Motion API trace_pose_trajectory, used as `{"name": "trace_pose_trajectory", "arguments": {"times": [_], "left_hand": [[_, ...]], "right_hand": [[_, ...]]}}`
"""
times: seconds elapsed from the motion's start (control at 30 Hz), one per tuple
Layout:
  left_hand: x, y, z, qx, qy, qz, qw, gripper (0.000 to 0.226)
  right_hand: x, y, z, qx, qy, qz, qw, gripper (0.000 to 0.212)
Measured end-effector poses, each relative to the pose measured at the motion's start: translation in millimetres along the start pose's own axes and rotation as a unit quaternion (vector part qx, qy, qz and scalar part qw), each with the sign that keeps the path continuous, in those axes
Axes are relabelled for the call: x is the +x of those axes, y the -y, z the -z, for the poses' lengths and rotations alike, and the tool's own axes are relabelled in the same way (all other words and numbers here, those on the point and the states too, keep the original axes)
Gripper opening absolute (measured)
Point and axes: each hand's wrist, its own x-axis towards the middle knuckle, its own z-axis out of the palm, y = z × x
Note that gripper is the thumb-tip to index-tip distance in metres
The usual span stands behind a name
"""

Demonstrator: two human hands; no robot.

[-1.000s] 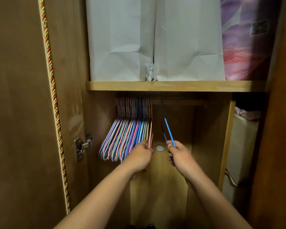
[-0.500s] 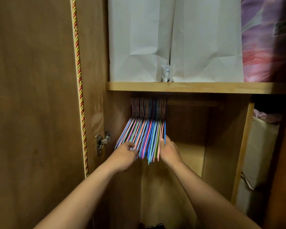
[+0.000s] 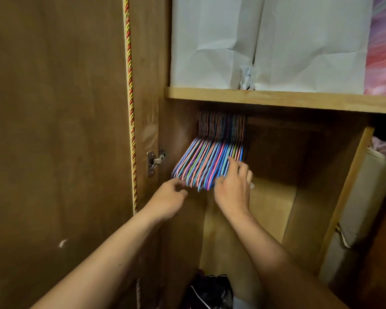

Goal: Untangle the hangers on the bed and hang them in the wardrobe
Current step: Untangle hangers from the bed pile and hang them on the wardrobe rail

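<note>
Since a second ago the lone blue hanger the right hand held apart has joined the bunch, and both hands have closed in on the hangers while the view has swung right. Nearest, at the bottom of the wardrobe, a dark bundle with white cord (image 3: 206, 291) lies on the floor. Above it two bare forearms reach in. The left hand (image 3: 168, 200) has its fingers loosely curled at the near lower tips of the leftmost hangers; whether it pinches one I cannot tell. The right hand (image 3: 233, 189) is spread, fingers straight, resting against the right side of the hangers (image 3: 206, 166), a tight fan of blue, pink, purple and green wire hanging at the left end under the wooden shelf (image 3: 276, 100); the rail is lost in shadow. On the left stands the open wardrobe door (image 3: 54, 130) with a red-and-gold cord (image 3: 130, 108) along its edge and a metal hinge (image 3: 154, 162). Farther up, white paper bags (image 3: 265, 41) stand on the shelf, a pink-purple package (image 3: 382, 47) to their right.
</note>
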Motion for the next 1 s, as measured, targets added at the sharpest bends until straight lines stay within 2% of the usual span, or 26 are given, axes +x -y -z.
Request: {"name": "trace_pose_trajectory", "arguments": {"times": [0.07, 0.17, 0.27, 0.4, 0.5, 0.6, 0.73, 0.8, 0.87, 0.97, 1.0], "left_hand": [[-18.6, 10.7, 5.3, -0.010, -0.051, 0.002, 0.999, 0.022], [-63.8, 31.5, 18.1, -0.037, -0.114, 0.021, 0.993, 0.021], [-141.7, 65.4, 29.9, -0.050, -0.209, 0.077, 0.974, 0.018], [-290.0, 127.9, 21.4, -0.102, -0.320, 0.217, 0.917, 0.020], [-429.2, 162.4, 7.4, -0.167, -0.399, 0.322, 0.842, 0.020], [-566.1, 159.8, -13.3, -0.227, -0.519, 0.372, 0.736, 0.020], [-720.6, 132.9, -67.0, -0.234, -0.641, 0.427, 0.594, 0.020], [-788.1, 117.2, -105.8, -0.253, -0.689, 0.431, 0.525, 0.020], [-847.8, 104.1, -146.1, -0.273, -0.729, 0.429, 0.458, 0.019], [-912.9, 93.0, -195.5, -0.299, -0.758, 0.421, 0.398, 0.020], [-932.8, 91.5, -208.2, -0.304, -0.765, 0.417, 0.385, 0.021]], "right_hand": [[-14.9, 28.2, 0.7, 0.070, 0.024, 0.062, 0.995, 0.041], [-52.9, 71.1, 2.2, 0.189, 0.143, 0.072, 0.969, 0.034], [-124.6, 101.6, 3.0, 0.276, 0.275, 0.107, 0.915, 0.032], [-256.1, 123.5, 8.1, 0.323, 0.450, 0.134, 0.822, 0.028], [-369.4, 142.2, 27.0, 0.302, 0.601, 0.176, 0.719, 0.031], [-472.9, 172.3, 76.4, 0.254, 0.702, 0.272, 0.608, 0.027], [-582.8, 205.1, 170.5, 0.245, 0.753, 0.406, 0.456, 0.024], [-639.5, 211.3, 226.8, 0.221, 0.784, 0.452, 0.362, 0.022], [-697.9, 207.5, 283.9, 0.204, 0.798, 0.488, 0.289, 0.019], [-771.5, 191.5, 352.9, 0.204, 0.808, 0.512, 0.207, 0.020], [-791.9, 185.6, 374.2, 0.199, 0.807, 0.522, 0.190, 0.021]]}}
